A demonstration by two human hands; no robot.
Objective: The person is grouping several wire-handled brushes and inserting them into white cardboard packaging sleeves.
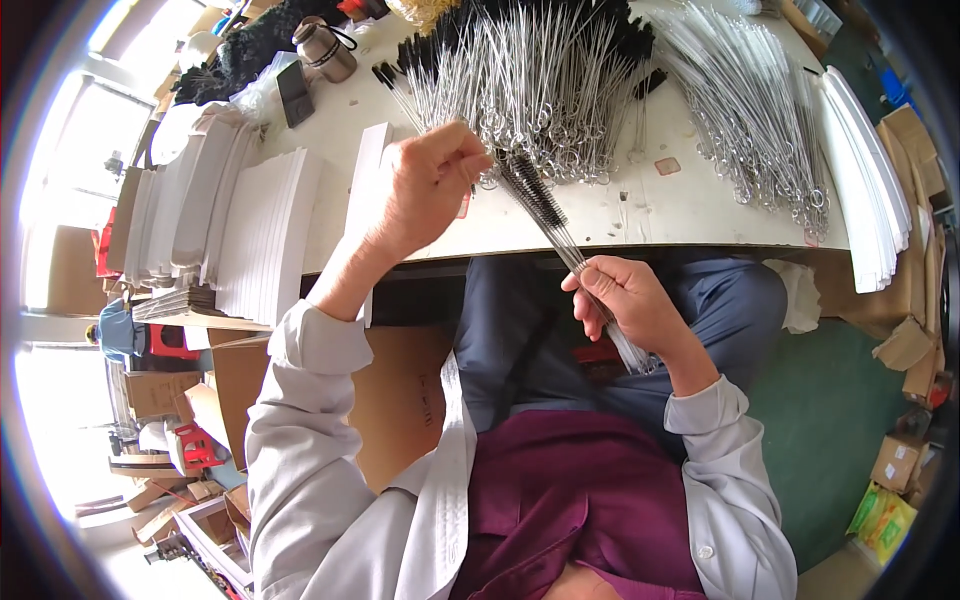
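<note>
My right hand (pixel 630 305) is wrapped round a small bundle of wire-handled brushes (pixel 536 195). Their black bristle heads slant up and left, and the handle ends stick out below the fist. Close to the bristle tips, my left hand (pixel 425 190) is closed in a pinch; what its fingertips hold is too small to make out. Just beyond both hands lies a large pile of similar brushes (pixel 540 85), with wire loops toward me and black bristles at the far side.
A second heap of looped wires (pixel 740 110) lies to the right on the table (pixel 600 220). Stacks of white card (pixel 265 240) stand at left, more white sheets (pixel 865 190) at right. A steel flask (pixel 325 52) and a dark phone-like slab (pixel 294 95) sit at the far left.
</note>
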